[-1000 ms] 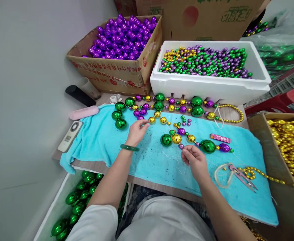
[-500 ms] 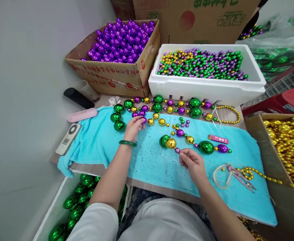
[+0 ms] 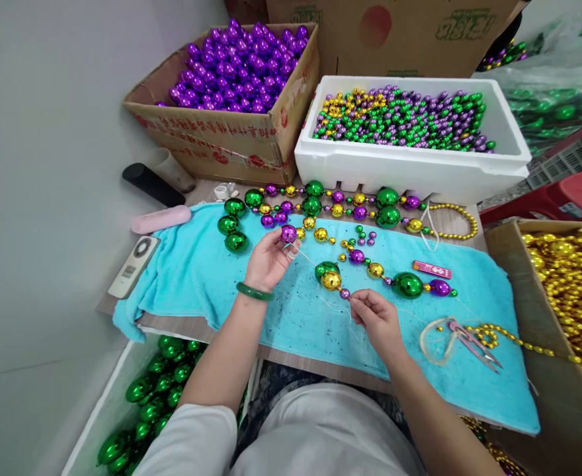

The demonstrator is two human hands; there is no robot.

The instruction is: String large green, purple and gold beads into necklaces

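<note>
One pair of snips (image 3: 461,332) lies on one blue towel (image 3: 469,396). The right hand (image 3: 380,320) pinches a thread (image 3: 305,254) beside one small purple bead (image 3: 345,293), one gold ball (image 3: 331,281) and one green ball (image 3: 325,268). The left hand (image 3: 268,261) pinches one purple ball (image 3: 288,233). Beyond are two bead strands (image 3: 311,206), then one white box (image 3: 410,168).

Left hand (image 3: 267,263), palm partly showing, gripping; right hand (image 3: 377,318), lower, pinching; two forearms (image 3: 234,340), bare, extended forward.
</note>
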